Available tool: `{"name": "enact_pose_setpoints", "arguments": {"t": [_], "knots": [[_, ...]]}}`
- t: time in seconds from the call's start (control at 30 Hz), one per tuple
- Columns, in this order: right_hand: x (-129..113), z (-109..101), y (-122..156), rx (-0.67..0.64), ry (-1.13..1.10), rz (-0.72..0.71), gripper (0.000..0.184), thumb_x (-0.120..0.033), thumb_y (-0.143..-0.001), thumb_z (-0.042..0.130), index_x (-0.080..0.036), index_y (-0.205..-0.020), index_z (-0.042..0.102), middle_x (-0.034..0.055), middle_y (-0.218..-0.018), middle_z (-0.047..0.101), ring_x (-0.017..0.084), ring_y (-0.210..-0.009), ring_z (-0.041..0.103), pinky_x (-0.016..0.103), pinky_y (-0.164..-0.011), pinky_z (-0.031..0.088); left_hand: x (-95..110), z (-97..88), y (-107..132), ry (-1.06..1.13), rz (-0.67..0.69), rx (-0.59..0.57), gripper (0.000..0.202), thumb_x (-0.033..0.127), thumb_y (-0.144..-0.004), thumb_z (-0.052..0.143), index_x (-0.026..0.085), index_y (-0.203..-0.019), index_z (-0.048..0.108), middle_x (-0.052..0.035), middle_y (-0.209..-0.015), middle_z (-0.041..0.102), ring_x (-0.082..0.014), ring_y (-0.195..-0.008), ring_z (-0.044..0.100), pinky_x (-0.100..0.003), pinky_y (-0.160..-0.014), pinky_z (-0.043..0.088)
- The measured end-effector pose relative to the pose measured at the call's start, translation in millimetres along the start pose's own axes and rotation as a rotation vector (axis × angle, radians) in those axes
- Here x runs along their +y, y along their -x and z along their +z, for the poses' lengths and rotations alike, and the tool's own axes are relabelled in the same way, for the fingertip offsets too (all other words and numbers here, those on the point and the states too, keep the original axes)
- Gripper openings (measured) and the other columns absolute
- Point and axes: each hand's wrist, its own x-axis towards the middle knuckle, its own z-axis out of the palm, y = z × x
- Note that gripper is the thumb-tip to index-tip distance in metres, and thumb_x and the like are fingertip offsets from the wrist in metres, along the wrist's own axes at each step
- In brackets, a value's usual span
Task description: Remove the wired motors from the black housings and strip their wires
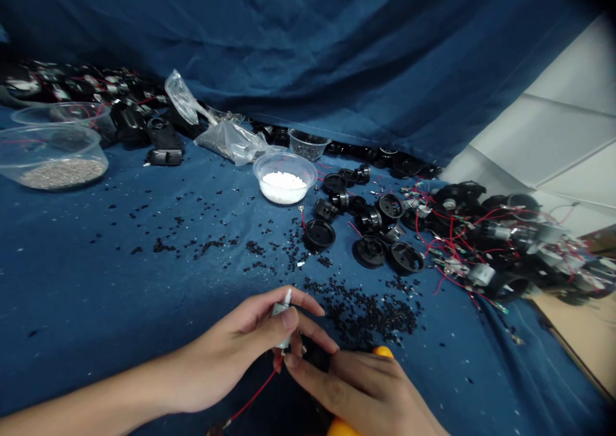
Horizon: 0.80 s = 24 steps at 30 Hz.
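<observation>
At the far left of the desk, under a blue cloth (144, 308), a clear plastic bowl (52, 147) holds grey granules, and black plastic casings with red wires (129, 122) lie in a heap behind it. A clear plastic bag (231, 142) of dark granules sits further along, just left of a small bowl of white granules (283, 157).

Low in the frame, the left hand (231, 352) is closed in a pinch around a small silver DC motor (282, 324), which stands upright between the thumb and fingers. A red wire (255, 391) trails from the motor's lower end toward the bottom edge. The right hand (360, 391) is curled over a dark object with a yellow handle (382, 352), its fingers close beneath the motor; how firmly it grips is hard to tell.

Black granules (366, 317) are scattered just beyond the hands. Round black housings (370, 251) and a tangle of wired parts (500, 243) fill the right.

The work in hand appears to be at the motor's wired end, which calls for a steady pinch and no tug on the thin wire.
</observation>
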Motion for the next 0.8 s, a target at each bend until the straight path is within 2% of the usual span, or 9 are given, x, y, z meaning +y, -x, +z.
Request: {"name": "enact_pose_setpoints", "arguments": {"t": [0.2, 0.37, 0.67, 0.8], "knots": [[0.5, 1.7, 0.6, 0.008, -0.007, -0.001, 0.045, -0.038, -0.103, 0.036, -0.025, -0.146, 0.043, -0.0011, -0.066, 0.051, 0.011, -0.056, 0.055, 0.022, -0.051, 0.043, 1.2, 0.8, 0.9, 0.012, -0.005, 0.010, 0.032, 0.042, -0.101, 0.047, 0.016, -0.117, 0.056, -0.0080, -0.110, 0.070, -0.0118, -0.087, 0.057, -0.023, -0.081, 0.043], [0.3, 1.5, -0.1, 0.020, -0.012, -0.005, 0.043, -0.034, -0.105, 0.030, -0.025, -0.144, 0.044, -0.0010, -0.065, 0.052, 0.011, -0.055, 0.055, 0.022, -0.050, 0.042, 0.0, 0.3, -0.2, 0.002, -0.005, 0.016, 0.033, 0.043, -0.101, 0.046, 0.016, -0.118, 0.056, -0.0087, -0.110, 0.070, -0.0129, -0.088, 0.058, -0.025, -0.082, 0.043], [-0.5, 0.9, -1.2, 0.011, -0.014, 0.005, 0.044, -0.038, -0.104, 0.034, -0.025, -0.144, 0.044, -0.0016, -0.064, 0.050, 0.012, -0.054, 0.054, 0.023, -0.049, 0.042, 0.9, 1.3, -0.2, 0.025, -0.006, 0.014, 0.034, 0.042, -0.100, 0.048, 0.015, -0.118, 0.057, -0.0078, -0.109, 0.071, -0.0112, -0.088, 0.059, -0.022, -0.082, 0.044], [-0.2, 0.2, -0.1, 0.014, 0.005, 0.004, 0.042, -0.032, -0.104, 0.034, -0.026, -0.144, 0.045, -0.0017, -0.063, 0.049, 0.012, -0.052, 0.052, 0.023, -0.048, 0.041, 0.4, 0.8, 0.3, 0.025, -0.009, 0.021, 0.033, 0.043, -0.100, 0.048, 0.015, -0.117, 0.057, -0.0078, -0.109, 0.071, -0.0108, -0.087, 0.059, -0.021, -0.081, 0.045]]}}
